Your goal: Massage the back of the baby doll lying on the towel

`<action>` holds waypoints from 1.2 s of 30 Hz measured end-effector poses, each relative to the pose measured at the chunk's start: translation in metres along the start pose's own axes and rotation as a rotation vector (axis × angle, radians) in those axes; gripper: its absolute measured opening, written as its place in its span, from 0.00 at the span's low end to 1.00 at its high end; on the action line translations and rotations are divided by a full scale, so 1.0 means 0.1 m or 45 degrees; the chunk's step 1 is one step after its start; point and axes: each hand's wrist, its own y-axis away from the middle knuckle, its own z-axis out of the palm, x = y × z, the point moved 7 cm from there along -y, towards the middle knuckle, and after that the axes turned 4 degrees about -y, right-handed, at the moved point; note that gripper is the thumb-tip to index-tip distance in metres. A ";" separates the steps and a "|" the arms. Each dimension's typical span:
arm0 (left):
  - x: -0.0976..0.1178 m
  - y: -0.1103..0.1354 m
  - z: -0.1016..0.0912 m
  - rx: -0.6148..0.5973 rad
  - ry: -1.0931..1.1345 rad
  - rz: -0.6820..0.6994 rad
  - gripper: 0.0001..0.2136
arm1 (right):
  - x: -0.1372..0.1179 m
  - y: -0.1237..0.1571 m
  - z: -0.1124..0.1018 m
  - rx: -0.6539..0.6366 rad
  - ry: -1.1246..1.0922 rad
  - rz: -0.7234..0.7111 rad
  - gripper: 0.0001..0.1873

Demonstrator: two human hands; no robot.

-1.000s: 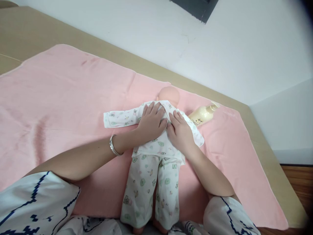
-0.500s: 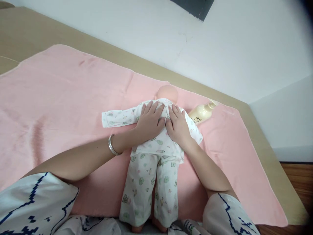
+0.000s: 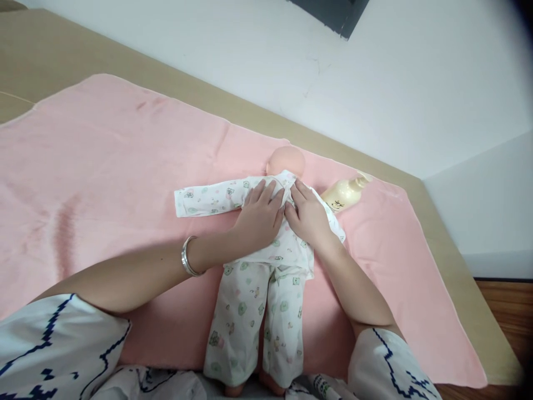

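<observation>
A baby doll lies stretched out on a pink blanket, its head away from me and its feet close to my lap. It wears a white long-sleeved top and matching trousers, both printed with small green and pink figures. My left hand, below a silver bangle, rests on the left of the top's upper part, fingers stretched out. On the right side lies my right hand, also with extended fingers, near the collar. The doll's left-hand sleeve points straight out sideways.
A cream pump bottle lies tilted beside the doll's right-hand shoulder. The pink blanket covers much of a tan table, which runs along a white wall. A dark panel hangs on the wall. Brown wooden floor shows at the right.
My left hand has slid slightly down the top toward me, its fingers closer together. My right hand has shifted a little, with its fingers nearer each other. The doll stays in place.
</observation>
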 end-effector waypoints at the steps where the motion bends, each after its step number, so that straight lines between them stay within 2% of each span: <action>1: -0.01 -0.01 -0.01 -0.008 0.007 0.005 0.25 | -0.02 0.00 -0.03 0.013 0.000 0.002 0.29; 7: -0.15 -0.18 -0.05 0.047 0.055 0.031 0.23 | -0.17 0.14 -0.11 0.073 0.013 0.118 0.27; 12: -0.20 -0.26 -0.07 0.094 0.047 0.069 0.20 | -0.24 0.21 -0.06 0.073 0.011 0.095 0.27; 18: -0.04 -0.10 -0.07 0.036 -0.143 -0.019 0.26 | -0.07 0.11 -0.07 0.089 -0.065 0.163 0.27; 24: 0.08 0.00 -0.06 0.014 -0.197 0.011 0.26 | 0.11 0.01 -0.10 0.174 -0.169 0.159 0.25; 29: 0.00 -0.06 -0.07 0.039 -0.176 0.013 0.26 | 0.01 0.04 -0.05 0.126 -0.048 0.127 0.28; 33: -0.08 -0.13 -0.07 0.059 -0.140 0.021 0.27 | -0.10 0.13 -0.08 0.153 0.067 0.191 0.26; 36: -0.11 -0.17 -0.08 0.057 -0.137 0.044 0.28 | -0.16 0.17 -0.08 0.161 0.110 0.170 0.26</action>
